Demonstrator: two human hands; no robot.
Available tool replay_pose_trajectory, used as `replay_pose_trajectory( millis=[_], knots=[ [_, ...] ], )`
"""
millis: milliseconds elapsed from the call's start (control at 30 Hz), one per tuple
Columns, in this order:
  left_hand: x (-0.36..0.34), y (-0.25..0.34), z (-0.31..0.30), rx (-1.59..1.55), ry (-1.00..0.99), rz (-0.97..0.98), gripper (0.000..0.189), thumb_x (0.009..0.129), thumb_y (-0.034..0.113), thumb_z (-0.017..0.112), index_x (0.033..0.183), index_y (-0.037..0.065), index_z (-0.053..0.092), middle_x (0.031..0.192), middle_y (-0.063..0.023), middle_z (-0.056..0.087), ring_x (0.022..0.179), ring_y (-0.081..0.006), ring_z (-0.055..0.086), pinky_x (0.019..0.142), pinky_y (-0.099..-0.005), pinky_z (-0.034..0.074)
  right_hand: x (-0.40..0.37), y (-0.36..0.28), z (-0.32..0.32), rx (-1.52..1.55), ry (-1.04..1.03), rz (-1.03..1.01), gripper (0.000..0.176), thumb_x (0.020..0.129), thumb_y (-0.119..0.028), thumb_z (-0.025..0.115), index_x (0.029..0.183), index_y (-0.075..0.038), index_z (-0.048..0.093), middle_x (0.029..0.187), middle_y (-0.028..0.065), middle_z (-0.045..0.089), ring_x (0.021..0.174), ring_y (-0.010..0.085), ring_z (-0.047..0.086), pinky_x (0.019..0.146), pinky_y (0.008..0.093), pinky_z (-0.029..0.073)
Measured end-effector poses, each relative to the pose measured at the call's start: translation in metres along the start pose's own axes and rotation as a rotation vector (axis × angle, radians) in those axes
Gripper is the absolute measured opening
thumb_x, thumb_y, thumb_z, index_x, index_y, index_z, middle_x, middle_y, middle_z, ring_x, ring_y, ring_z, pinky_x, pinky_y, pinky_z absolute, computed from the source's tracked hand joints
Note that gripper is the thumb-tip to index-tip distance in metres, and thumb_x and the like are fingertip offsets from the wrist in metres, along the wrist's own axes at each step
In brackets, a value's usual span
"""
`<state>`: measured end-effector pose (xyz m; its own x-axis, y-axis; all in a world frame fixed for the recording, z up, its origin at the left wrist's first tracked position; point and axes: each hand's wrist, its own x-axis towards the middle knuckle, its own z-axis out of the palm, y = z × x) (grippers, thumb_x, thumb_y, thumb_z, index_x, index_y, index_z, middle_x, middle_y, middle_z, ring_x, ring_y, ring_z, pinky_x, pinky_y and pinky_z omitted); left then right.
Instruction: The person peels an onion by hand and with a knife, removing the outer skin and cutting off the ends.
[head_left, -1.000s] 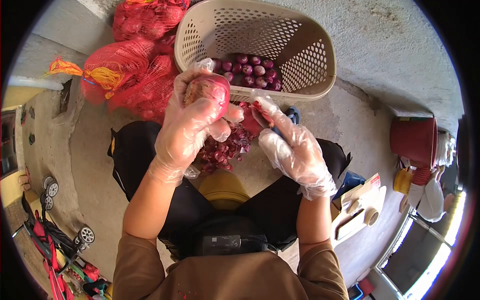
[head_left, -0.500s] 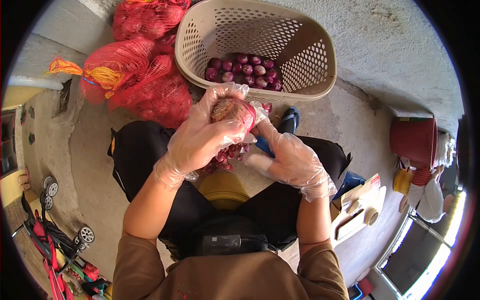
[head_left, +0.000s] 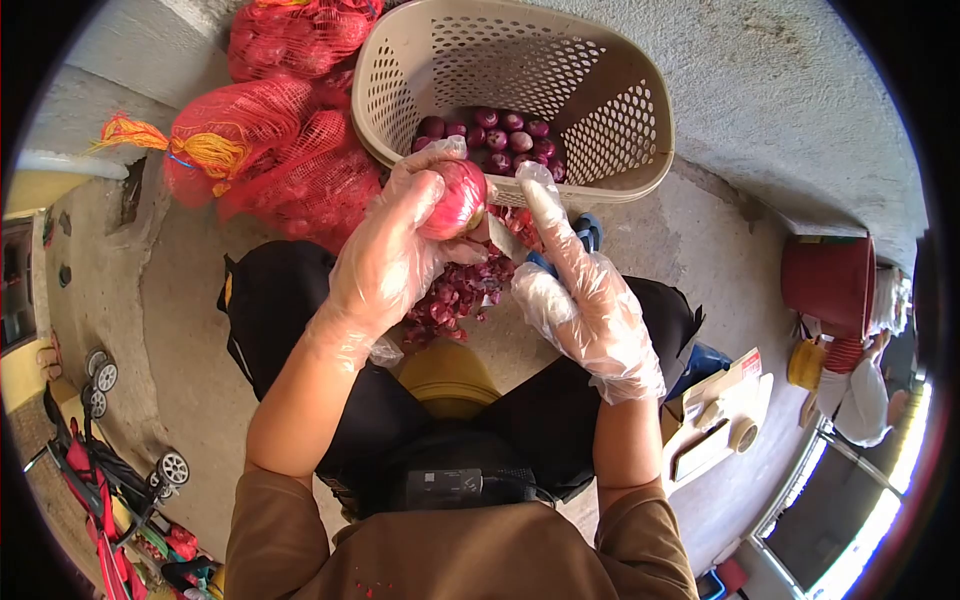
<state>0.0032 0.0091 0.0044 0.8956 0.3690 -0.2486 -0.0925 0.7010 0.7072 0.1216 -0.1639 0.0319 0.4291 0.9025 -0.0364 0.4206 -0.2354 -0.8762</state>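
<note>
In my gloved left hand (head_left: 375, 265) is a red onion (head_left: 460, 200), its smooth pinkish-red side facing up and the fingers wrapped around it. My right hand (head_left: 600, 325), also in a clear plastic glove, is apart from the onion on its right. Its index finger points forward and the thumb is spread away; no object shows between them. Beneath the hands lies a heap of dark red onion skins (head_left: 460, 300). A pale, flat-edged thing shows just under the onion, too covered to name. Ahead, a beige perforated basket (head_left: 640, 165) holds several purple onions (head_left: 497, 140).
Red mesh sacks (head_left: 270, 140) full of onions stand at the left of the basket. Between my knees is a yellow rounded object (head_left: 447, 378). Flattened cardboard (head_left: 715, 415) lies on the right, a dark red bin (head_left: 828, 285) beyond it. A stroller (head_left: 95, 470) stands at far left.
The onion has turned from its brownish, dry-skinned side to a glossy red one and moved slightly forward-left. My right hand has come away from it, fingers spreading.
</note>
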Motion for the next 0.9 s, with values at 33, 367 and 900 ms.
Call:
replay_pose_trajectory(
  millis=[33, 367, 900],
  knots=[
    [-0.001, -0.001, 0.002, 0.005, -0.005, -0.004, 0.042, 0.104, 0.032, 0.04, 0.138, 0.008, 0.039, 0.12, -0.0155, 0.058, 0.105, -0.024, 0.062, 0.089, -0.0372, 0.055, 0.0, 0.002, 0.002, -0.011, 0.027, -0.063, 0.068, 0.092, -0.017, 0.061, 0.152, -0.01, 0.028, 0.146, 0.0191, 0.044, 0.123, 0.0401, 0.052, 0.098, 0.0411, 0.046],
    [-0.004, -0.008, 0.004, 0.137, -0.101, 0.077, 0.045, 0.103, 0.024, 0.041, 0.144, 0.008, 0.03, 0.134, -0.0126, 0.046, 0.121, -0.0255, 0.051, 0.103, -0.0429, 0.044, 0.0, -0.007, -0.001, 0.071, -0.034, -0.079, 0.065, 0.092, -0.01, 0.061, 0.15, -0.007, 0.033, 0.148, 0.0176, 0.044, 0.125, 0.0364, 0.053, 0.099, 0.0376, 0.047],
    [-0.009, -0.003, 0.012, 0.186, -0.128, 0.08, 0.052, 0.101, 0.029, 0.048, 0.144, 0.01, 0.025, 0.137, -0.0142, 0.041, 0.124, -0.0266, 0.049, 0.1, -0.0447, 0.047, 0.001, -0.001, 0.003, 0.253, 0.035, -0.124, 0.056, 0.092, -0.004, 0.057, 0.146, -0.006, 0.042, 0.147, 0.0177, 0.047, 0.126, 0.0274, 0.055, 0.1, 0.0309, 0.043]
  ],
)
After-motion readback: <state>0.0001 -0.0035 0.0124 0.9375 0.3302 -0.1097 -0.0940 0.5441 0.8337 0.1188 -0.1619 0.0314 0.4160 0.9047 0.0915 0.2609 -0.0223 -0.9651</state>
